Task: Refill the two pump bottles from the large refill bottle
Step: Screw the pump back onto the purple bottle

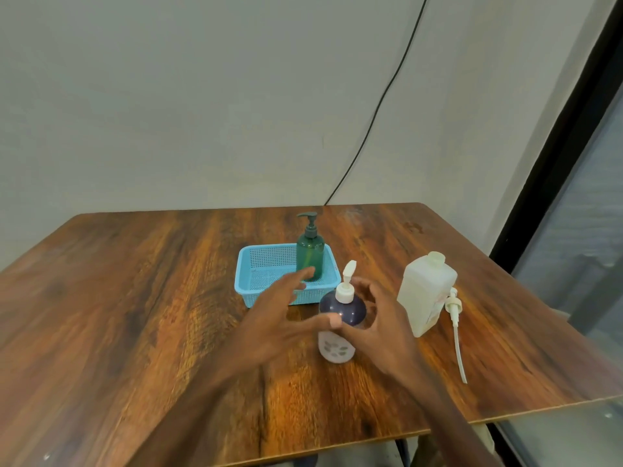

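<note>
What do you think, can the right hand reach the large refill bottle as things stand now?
Probably yes. The right hand is beside the purple pump bottle, and the large refill bottle stands just to its right with nothing between them.

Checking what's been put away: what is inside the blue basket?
The green pump bottle stands upright in the blue basket, toward its right end. The left hand covers part of the near floor, so anything lying there is hidden.

Wooden table (135, 298): right hand (384, 325) curls around a purple pump bottle (342, 308), left hand (273, 318) spread beside it; green pump bottle (310, 254) in blue basket (263, 264) behind, white refill bottle (426, 291) at right
</note>
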A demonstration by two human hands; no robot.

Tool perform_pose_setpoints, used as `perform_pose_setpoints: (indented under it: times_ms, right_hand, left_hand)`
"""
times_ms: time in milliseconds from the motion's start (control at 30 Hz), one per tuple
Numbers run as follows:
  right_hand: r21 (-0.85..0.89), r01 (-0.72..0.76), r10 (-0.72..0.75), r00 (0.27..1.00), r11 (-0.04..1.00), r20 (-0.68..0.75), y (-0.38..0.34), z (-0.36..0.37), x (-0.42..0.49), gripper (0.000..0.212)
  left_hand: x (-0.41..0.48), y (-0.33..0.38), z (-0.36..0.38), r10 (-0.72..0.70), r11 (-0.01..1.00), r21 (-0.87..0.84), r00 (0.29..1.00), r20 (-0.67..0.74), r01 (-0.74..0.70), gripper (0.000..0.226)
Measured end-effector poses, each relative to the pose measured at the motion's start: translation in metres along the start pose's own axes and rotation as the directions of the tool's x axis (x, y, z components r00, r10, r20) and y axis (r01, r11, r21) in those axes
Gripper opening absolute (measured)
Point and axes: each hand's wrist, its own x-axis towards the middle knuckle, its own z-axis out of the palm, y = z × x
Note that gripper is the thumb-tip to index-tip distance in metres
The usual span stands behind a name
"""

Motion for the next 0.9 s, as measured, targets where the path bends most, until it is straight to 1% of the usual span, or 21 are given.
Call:
perform_pose_setpoints:
  times_ms: [67, 100, 167, 300, 367, 433, 533, 600, 633, 733, 800, 833, 900]
  right_hand:
    - [0.041, -0.002, 0.001, 1.000, 0.999, 0.023, 0.002, 0.001, -0.002, 0.064]
    - [0.055, 0.005, -0.006, 1.000, 0.998, 0.022, 0.001, 0.000, -0.002, 0.063]
    - [0.088, 0.013, -0.015, 1.000, 0.996, 0.022, 0.000, 0.000, -0.001, 0.062]
    - [0.145, 0.017, -0.022, 0.999, 0.989, 0.035, 0.002, -0.002, -0.002, 0.062]
    - [0.151, 0.010, -0.016, 0.999, 0.988, 0.035, 0.005, -0.003, 0.000, 0.065]
    - [0.144, 0.003, -0.008, 0.999, 0.990, 0.034, 0.008, -0.002, 0.001, 0.065]
    - [0.150, -0.006, 0.001, 0.999, 0.989, 0.033, 0.012, 0.000, 0.003, 0.067]
    - [0.158, -0.012, 0.007, 0.999, 0.987, 0.037, 0.013, 0.001, 0.003, 0.068]
    - [0.165, -0.009, 0.002, 0.999, 0.986, 0.038, 0.014, 0.001, 0.003, 0.067]
    - [0.165, -0.004, -0.002, 0.999, 0.986, 0.037, 0.014, 0.002, 0.003, 0.066]
    - [0.159, -0.002, -0.004, 0.999, 0.987, 0.035, 0.015, 0.002, 0.003, 0.062]
    - [0.153, -0.004, -0.002, 0.999, 0.988, 0.033, 0.016, 0.002, 0.003, 0.061]
    - [0.149, -0.011, 0.006, 0.999, 0.989, 0.038, 0.019, 0.002, 0.003, 0.060]
  left_hand:
    - [0.005, 0.012, 0.002, 0.020, 0.996, -0.088, 0.993, -0.115, -0.031, 0.088]
    - [0.008, 0.020, 0.007, 0.026, 0.994, -0.103, 0.987, -0.156, -0.043, 0.075]
    - [0.015, 0.031, 0.020, 0.044, 0.995, -0.082, 0.981, -0.190, -0.060, 0.054]
    - [0.026, 0.039, 0.034, 0.114, 0.993, -0.003, 0.963, -0.246, -0.119, 0.039]
    - [0.028, 0.038, 0.034, 0.144, 0.989, 0.016, 0.959, -0.245, -0.144, 0.033]
    - [0.028, 0.038, 0.030, 0.144, 0.990, 0.040, 0.966, -0.216, -0.139, 0.035]
    - [0.027, 0.036, 0.022, 0.136, 0.990, 0.047, 0.982, -0.131, -0.131, 0.039]
    - [0.024, 0.038, 0.024, 0.157, 0.988, -0.003, 0.983, -0.095, -0.158, 0.037]
    - [0.022, 0.040, 0.027, 0.160, 0.986, -0.040, 0.983, -0.089, -0.164, 0.039]
    - [0.016, 0.045, 0.041, 0.129, 0.981, -0.132, 0.988, -0.086, -0.139, 0.055]
    - [0.014, 0.049, 0.049, 0.082, 0.987, -0.129, 0.989, -0.121, -0.098, 0.056]
    - [0.015, 0.050, 0.052, 0.055, 0.991, -0.108, 0.983, -0.177, -0.075, 0.056]
    - [0.015, 0.047, 0.053, 0.023, 0.995, -0.081, 0.944, -0.330, -0.052, 0.053]
